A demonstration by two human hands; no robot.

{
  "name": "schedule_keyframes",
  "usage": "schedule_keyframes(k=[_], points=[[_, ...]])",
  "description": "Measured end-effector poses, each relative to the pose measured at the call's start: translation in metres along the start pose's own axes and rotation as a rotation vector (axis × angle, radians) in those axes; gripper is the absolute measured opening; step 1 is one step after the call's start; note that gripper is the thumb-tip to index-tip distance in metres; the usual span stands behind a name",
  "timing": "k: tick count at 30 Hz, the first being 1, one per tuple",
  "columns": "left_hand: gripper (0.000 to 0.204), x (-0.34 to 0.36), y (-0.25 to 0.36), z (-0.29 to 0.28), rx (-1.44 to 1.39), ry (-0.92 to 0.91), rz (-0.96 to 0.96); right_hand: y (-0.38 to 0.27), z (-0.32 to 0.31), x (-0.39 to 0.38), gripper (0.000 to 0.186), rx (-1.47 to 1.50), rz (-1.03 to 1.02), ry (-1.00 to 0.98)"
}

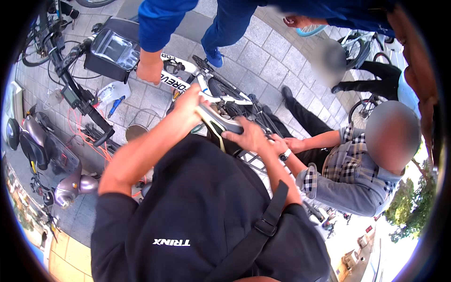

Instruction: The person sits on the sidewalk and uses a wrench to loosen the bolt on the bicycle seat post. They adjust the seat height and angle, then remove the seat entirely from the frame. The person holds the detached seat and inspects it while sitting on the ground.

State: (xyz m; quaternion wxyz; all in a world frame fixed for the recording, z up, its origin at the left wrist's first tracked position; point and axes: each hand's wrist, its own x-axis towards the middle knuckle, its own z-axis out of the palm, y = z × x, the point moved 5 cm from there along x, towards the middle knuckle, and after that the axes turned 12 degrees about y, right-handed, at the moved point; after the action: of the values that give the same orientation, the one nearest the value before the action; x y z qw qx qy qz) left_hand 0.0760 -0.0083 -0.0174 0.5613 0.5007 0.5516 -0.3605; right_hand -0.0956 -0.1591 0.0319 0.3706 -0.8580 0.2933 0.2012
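Observation:
A black bicycle saddle with pale side panels (217, 121) is in front of my body, above a white bicycle frame (173, 83). My left hand (190, 102) is closed round the narrow front of the saddle. At its wide rear, my right hand (250, 136) grips the edge, thumb laid along the side. Whether the saddle is fixed to a seat post cannot be seen. Another person's fist (150, 68), below a blue sleeve, is at the top of the frame. To the right, a person in a plaid-trimmed grey shirt has both hands (284, 144) near the rear of the bicycle.
A black bag with a clear window (115, 49) sits behind the handlebar (77, 101). On the paving (263, 44) lie a blue-handled tool (115, 107) and orange cords (84, 134). A purple scooter (70, 188) stands at left. Another person stands in the background at right.

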Motion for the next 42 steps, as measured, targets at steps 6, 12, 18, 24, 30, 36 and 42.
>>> schedule_keyframes(k=[6, 12, 18, 24, 30, 36, 42], points=[[0.019, 0.016, -0.026, -0.063, -0.257, -0.236, -0.093, -0.040, -0.033, 0.009, 0.084, -0.282, -0.161, -0.148], [0.019, 0.003, -0.021, -0.050, -0.200, -0.195, -0.012, -0.037, -0.038, -0.003, 0.083, -0.204, -0.164, -0.122], [0.018, -0.031, -0.010, -0.020, 0.013, -0.135, 0.042, -0.015, -0.024, -0.040, 0.091, 0.051, 0.050, -0.046], [0.039, -0.038, -0.029, -0.082, -0.398, -0.072, -0.104, -0.058, -0.064, -0.010, 0.075, -0.337, -0.353, -0.211], [0.022, -0.066, -0.010, -0.018, 0.106, -0.038, 0.109, -0.009, -0.029, -0.065, 0.087, 0.194, 0.015, 0.043], [0.042, -0.055, -0.040, -0.101, -0.332, -0.027, -0.107, -0.066, -0.074, -0.028, 0.066, -0.258, -0.374, -0.226], [0.029, -0.097, -0.012, -0.026, 0.087, -0.045, 0.090, -0.007, -0.035, -0.083, 0.095, 0.157, -0.071, 0.073]])
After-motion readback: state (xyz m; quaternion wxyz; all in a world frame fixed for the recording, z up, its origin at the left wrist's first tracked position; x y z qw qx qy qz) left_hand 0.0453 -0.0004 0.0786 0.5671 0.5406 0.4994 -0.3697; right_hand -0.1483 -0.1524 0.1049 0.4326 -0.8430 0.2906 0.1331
